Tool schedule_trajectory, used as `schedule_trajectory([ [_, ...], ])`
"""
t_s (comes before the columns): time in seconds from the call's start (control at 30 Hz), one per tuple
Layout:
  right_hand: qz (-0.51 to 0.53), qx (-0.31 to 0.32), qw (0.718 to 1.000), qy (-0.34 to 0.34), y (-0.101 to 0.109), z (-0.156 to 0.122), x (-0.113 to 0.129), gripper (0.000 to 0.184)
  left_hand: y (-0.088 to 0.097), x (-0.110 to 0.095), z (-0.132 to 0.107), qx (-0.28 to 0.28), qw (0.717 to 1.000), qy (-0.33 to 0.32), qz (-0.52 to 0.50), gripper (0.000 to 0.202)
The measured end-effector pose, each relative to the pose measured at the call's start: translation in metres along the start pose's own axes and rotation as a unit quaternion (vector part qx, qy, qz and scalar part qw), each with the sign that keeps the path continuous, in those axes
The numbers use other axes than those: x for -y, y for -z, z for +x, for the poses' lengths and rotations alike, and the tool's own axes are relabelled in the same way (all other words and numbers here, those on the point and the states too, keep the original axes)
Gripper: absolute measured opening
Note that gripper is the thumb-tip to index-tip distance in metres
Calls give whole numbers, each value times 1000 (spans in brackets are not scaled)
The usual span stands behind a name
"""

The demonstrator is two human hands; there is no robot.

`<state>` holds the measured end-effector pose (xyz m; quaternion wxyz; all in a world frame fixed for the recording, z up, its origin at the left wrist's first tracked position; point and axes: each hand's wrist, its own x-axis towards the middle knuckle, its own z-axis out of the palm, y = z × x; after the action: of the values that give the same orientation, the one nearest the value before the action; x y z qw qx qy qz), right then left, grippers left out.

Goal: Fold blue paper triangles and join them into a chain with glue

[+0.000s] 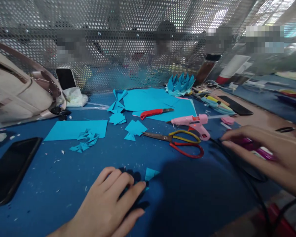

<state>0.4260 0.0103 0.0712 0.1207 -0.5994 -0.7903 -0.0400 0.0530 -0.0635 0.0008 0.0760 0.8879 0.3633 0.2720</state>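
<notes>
My left hand (114, 199) rests palm-down on the blue tabletop, thumb apart and index fingertip at a small folded blue paper piece (151, 174). Part of another blue scrap peeks out beneath that finger. My right hand (263, 149) hovers at the right with thumb and forefinger slightly apart, nothing visible between them. Close by run the black cable (246, 179) and a purple item. A pink glue gun (191, 122) lies ahead of it, with scissors (174, 140) with yellow and red handles just below. Several blue cut pieces (135, 129) lie by the blades.
A phone (13, 168) and a bag (17, 85) are at the left. Farther back are blue sheets (150, 98), a red-handled knife (155, 113) and a spiky blue paper model (180, 85). Bottles (233, 69) stand before the perforated metal panel (118, 42).
</notes>
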Motion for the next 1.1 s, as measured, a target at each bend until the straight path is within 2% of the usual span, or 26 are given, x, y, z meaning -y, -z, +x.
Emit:
schedule_trajectory([
  [0.07,135,85,980,118,-2,-2,28,28,4,0,2,4,999,33,-29,22],
  [0.13,227,191,937,183,-11,8,60,20,7,0,2,15,996,72,-55,17],
  [0.2,262,223,912,223,-24,23,86,15,9,0,2,32,992,104,-64,15],
  [0.27,290,245,890,252,-36,38,102,10,10,-1,1,45,990,119,-59,13],
  [0.3,297,263,878,267,-42,44,106,10,10,-1,1,48,990,123,-57,12],
  [0.4,290,293,867,279,-53,54,113,6,7,-1,0,38,990,125,-59,9],
  [0.57,307,300,851,301,-58,55,117,5,1,-1,2,23,991,123,-46,6],
  [0.73,306,300,854,296,-54,53,120,7,0,-4,4,29,989,140,-46,7],
  [0.87,327,290,855,279,-53,58,123,7,-1,-7,3,32,986,151,-57,9],
  [1.0,386,289,838,254,-60,63,128,5,-4,-7,2,27,985,160,-55,9],
  [1.1,409,258,840,245,-67,64,130,2,-7,-5,1,24,987,152,-36,9],
])
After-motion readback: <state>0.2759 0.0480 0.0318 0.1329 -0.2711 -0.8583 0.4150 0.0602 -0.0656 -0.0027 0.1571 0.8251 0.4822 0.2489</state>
